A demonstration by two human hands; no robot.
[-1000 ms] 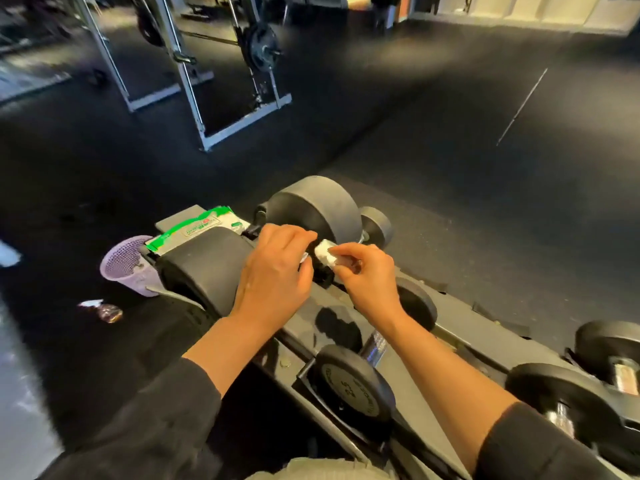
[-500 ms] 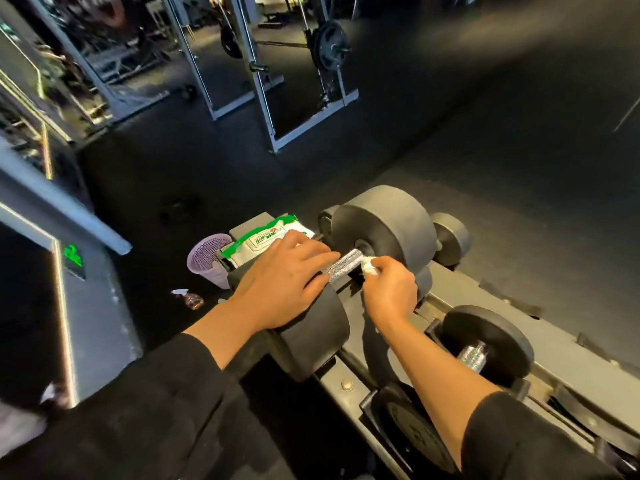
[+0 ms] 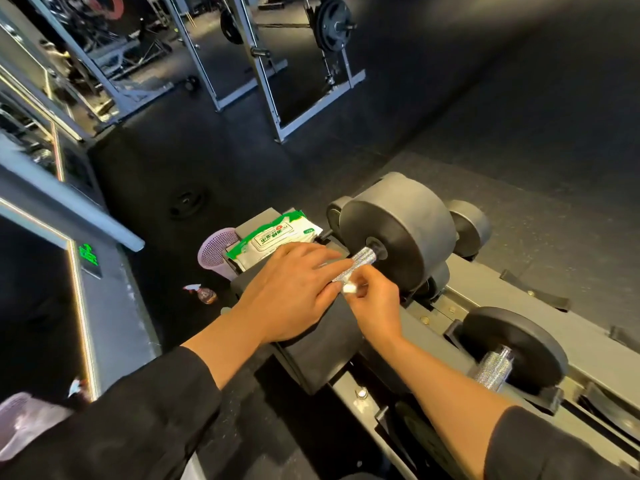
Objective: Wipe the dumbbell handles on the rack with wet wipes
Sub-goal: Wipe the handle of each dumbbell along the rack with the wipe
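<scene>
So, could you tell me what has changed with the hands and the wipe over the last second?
The right hand has slid the wipe back along the knurled handle, baring more metal near the far weight. The left hand stays flat on the near weight; the wipes pack has not moved.

Dim gym, dark floor (image 3: 519,116) swallows detail. Light comes from upper left, w/ a bright strip along the mirror edge (image 3: 81,306) and a green glow beside it. Sheen on the dumbbell head (image 3: 398,230); knurled handle (image 3: 353,268) glints. Wide-angle bend at edges; lower left corner soft, blurry.
</scene>
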